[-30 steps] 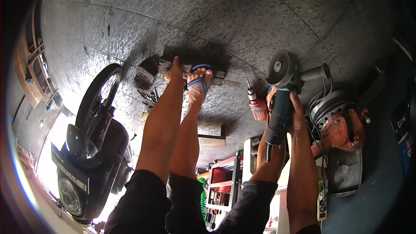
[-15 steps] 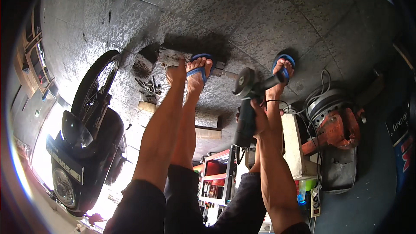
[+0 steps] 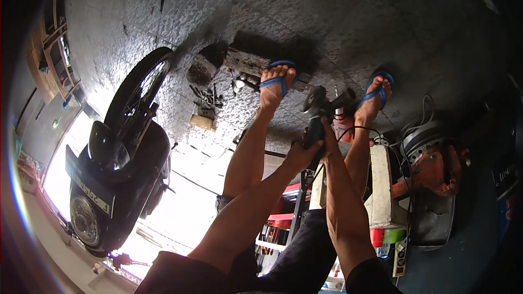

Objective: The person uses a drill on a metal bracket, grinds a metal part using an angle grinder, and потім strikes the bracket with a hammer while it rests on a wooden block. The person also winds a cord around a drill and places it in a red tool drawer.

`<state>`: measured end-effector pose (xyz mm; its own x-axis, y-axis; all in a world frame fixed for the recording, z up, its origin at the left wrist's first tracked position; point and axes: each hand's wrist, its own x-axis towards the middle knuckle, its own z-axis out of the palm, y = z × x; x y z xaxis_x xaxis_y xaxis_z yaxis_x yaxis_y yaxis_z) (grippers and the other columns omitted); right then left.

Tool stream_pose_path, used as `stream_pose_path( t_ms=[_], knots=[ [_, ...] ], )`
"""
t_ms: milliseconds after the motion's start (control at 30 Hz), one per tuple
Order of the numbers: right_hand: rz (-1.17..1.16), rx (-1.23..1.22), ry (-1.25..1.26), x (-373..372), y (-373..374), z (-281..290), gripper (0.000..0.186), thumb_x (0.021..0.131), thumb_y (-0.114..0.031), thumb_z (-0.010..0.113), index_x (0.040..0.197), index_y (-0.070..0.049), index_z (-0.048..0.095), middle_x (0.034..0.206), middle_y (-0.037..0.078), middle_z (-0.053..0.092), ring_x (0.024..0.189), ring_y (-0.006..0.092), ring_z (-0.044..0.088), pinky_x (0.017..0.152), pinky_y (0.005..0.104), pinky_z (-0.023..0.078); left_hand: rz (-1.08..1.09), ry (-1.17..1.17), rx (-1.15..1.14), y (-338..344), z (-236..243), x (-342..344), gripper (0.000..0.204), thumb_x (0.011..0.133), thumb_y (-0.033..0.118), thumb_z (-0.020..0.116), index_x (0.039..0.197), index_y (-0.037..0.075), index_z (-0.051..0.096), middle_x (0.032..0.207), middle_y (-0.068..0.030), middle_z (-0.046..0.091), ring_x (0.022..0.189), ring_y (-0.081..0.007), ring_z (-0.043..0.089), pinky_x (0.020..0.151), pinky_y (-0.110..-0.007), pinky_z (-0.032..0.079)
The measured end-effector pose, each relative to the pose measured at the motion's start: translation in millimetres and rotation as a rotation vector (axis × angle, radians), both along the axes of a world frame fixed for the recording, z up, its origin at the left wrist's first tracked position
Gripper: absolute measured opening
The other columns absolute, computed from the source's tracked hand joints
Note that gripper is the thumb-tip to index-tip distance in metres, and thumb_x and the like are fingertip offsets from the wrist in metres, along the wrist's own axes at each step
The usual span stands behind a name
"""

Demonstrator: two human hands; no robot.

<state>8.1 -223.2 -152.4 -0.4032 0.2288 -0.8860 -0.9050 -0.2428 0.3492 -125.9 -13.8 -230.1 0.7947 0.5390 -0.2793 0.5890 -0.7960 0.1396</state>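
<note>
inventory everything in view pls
grinder: one, dark, centre
drill: one, red, right of grinder
machine: one, red, right
motorcycle: one, black, left
large blocks: two, brownish, upper centre
small block: one, tan, left of centre
metal bits: several, dark, beyond small block
box: one, cream, right of centre
rack: one, red and white, lower centre
power strip: one, pale, lower right
shelf: one, brown, far left
cables: several, dark, right
floor: one, grey, upper half
sandals: two, blue, upper centre
shorts: one, black, lower centre
feet: two, in sandals
forearms: two, lower centre
left hand: one, gripping grinder
right hand: one, gripping grinder
</note>
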Motion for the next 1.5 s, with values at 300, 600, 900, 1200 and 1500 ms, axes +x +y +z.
stream_pose_path(
  t_ms=[300,600,900,1200,1500],
  knots=[
    [0.125,-0.025,-0.052,0,1,-4,0.062,0.089,-0.064,0.065,0.109,-0.006,0.059,0.089,0.01,0.066,0.075,0.0233,0.069,0.068,0.0389,0.06,0.014,-0.105,-0.002,-22,-11,-3,0.023,0.092,0.024,0.064,0.114,0.021,0.06,0.114,-0.0026,0.066,0.103,-0.0249,0.063,0.089,-0.051,0.048],
    [0.149,-0.025,-0.111,5,7,-7,0.06,0.091,-0.062,0.065,0.105,-0.004,0.062,0.084,0.007,0.066,0.07,0.0185,0.067,0.064,0.0348,0.059,0.094,-0.128,0.019,-4,-17,-2,0.026,0.094,0.03,0.061,0.119,0.021,0.06,0.119,0.0,0.066,0.108,-0.0233,0.062,0.093,-0.051,0.047],
    [0.153,-0.041,-0.125,-1,14,-3,0.055,0.092,-0.06,0.064,0.101,-0.006,0.064,0.079,0.004,0.065,0.066,0.0162,0.066,0.059,0.0319,0.057,0.14,-0.253,0.051,-4,-21,-4,0.027,0.088,0.027,0.072,0.113,0.031,0.062,0.107,0.0031,0.067,0.098,-0.0224,0.064,0.081,-0.049,0.05],
    [0.096,-0.044,-0.096,-2,12,-7,0.052,0.094,-0.059,0.06,0.099,-0.006,0.062,0.077,0.007,0.065,0.065,0.0197,0.067,0.057,0.0335,0.058,0.135,-0.275,0.083,-4,-19,2,0.024,0.086,0.026,0.073,0.107,0.026,0.061,0.102,0.0034,0.064,0.092,-0.0216,0.062,0.08,-0.047,0.047],
    [0.058,-0.023,-0.043,-1,13,-6,0.057,0.092,-0.058,0.065,0.106,-0.003,0.059,0.08,0.01,0.065,0.068,0.0211,0.068,0.06,0.0363,0.059,0.166,-0.154,-0.005,-7,-26,-1,0.017,0.093,0.03,0.062,0.108,0.022,0.064,0.109,0.0003,0.067,0.102,-0.0227,0.062,0.088,-0.05,0.047]
  ],
)
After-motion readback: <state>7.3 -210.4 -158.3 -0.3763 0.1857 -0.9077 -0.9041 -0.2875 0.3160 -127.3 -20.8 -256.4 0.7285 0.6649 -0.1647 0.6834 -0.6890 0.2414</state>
